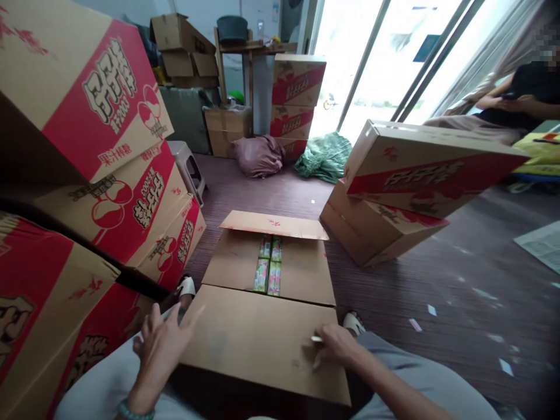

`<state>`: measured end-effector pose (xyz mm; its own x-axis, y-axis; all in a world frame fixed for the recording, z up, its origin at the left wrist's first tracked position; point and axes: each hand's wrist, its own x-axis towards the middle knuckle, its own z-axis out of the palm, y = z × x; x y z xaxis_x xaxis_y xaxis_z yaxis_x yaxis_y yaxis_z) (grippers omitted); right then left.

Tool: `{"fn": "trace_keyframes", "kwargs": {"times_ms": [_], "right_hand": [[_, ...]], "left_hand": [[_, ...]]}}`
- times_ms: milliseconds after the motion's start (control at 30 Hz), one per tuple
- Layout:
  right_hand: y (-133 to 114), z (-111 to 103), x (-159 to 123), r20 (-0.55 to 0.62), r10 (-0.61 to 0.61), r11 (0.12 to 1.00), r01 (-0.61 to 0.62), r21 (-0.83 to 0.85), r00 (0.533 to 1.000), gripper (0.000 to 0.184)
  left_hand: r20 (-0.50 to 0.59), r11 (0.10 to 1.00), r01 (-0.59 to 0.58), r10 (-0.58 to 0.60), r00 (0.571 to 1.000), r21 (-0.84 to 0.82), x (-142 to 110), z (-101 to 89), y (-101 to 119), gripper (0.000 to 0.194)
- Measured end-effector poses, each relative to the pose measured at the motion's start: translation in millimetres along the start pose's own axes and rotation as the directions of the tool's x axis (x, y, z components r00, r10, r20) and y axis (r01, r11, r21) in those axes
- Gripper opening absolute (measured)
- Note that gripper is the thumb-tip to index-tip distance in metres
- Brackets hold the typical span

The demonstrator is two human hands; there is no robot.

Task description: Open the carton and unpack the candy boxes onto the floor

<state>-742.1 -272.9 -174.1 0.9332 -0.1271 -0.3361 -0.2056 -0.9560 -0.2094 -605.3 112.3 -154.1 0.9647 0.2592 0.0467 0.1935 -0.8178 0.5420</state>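
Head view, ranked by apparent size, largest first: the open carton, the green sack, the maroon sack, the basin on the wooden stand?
1. Open carton
2. Green sack and maroon sack: too alike to rank surely
3. Basin

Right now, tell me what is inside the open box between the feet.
Between its side flaps, the box shows green-and-pink packs in two columns. Whatever lies under those flaps, or beneath the visible packs, is covered and cannot be seen.

On the floor [394, 297], a grey stool [181, 154], a maroon sack [259, 156] and a green sack [324, 156]; behind, a dark basin [232, 30] on a wooden stand [221, 70]; a person [532, 87] sits near glass doors [371, 76]
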Motion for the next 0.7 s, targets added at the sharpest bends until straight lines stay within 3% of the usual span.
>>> {"fn": "trace_keyframes", "kwargs": {"times_ms": [133, 167, 267, 400, 467, 533, 600, 700], "right_hand": [[-9.4, 51.3, 17.8, -0.137, 0.137, 0.969, -0.161, -0.185, 0.981, 0.009], [-10.3, 59.1, 23.4, -0.166, 0.160, 0.958, -0.193, -0.210, 0.973, 0.015], [-4.0, 73.7, 37.9, -0.247, 0.134, 0.940, -0.202, -0.274, 0.960, 0.034], [16.9, 78.9, 45.5, -0.286, 0.073, 0.954, -0.151, -0.260, 0.955, 0.040], [22.7, 69.2, 47.2, -0.253, 0.099, 0.971, -0.149, -0.186, 0.962, 0.029], [21.0, 45.8, 52.6, -0.184, 0.117, 0.991, -0.126, -0.041, 0.976, 0.018], [13.7, 10.2, 66.9, -0.162, 0.065, 0.992, -0.047, 0.116, 0.985, 0.028], [4.7, -49.4, 109.4, -0.301, -0.083, 0.979, 0.133, 0.153, 0.950, 0.035]], "left_hand": [[-0.052, 0.976, -0.150, 0.160, 0.986, 0.161, -21.3, 39.4, 11.5, 0.076], [-0.095, 0.964, -0.199, 0.218, 0.971, 0.177, -18.6, 51.2, 20.4, 0.077], [-0.215, 0.928, -0.337, 0.366, 0.905, 0.162, 7.2, 90.9, 50.1, 0.070], [-0.169, 0.881, -0.456, 0.472, 0.865, 0.123, 46.9, 148.1, 69.3, 0.055], [-0.193, 0.876, -0.468, 0.483, 0.854, 0.117, 55.9, 170.8, 66.2, 0.055], [-0.238, 0.867, -0.482, 0.497, 0.834, 0.122, 57.9, 184.6, 59.1, 0.054], [-0.257, 0.853, -0.506, 0.522, 0.813, 0.131, 56.8, 189.6, 52.8, 0.053], [-0.254, 0.841, -0.522, 0.540, 0.802, 0.141, 55.7, 188.6, 49.2, 0.053]]}}
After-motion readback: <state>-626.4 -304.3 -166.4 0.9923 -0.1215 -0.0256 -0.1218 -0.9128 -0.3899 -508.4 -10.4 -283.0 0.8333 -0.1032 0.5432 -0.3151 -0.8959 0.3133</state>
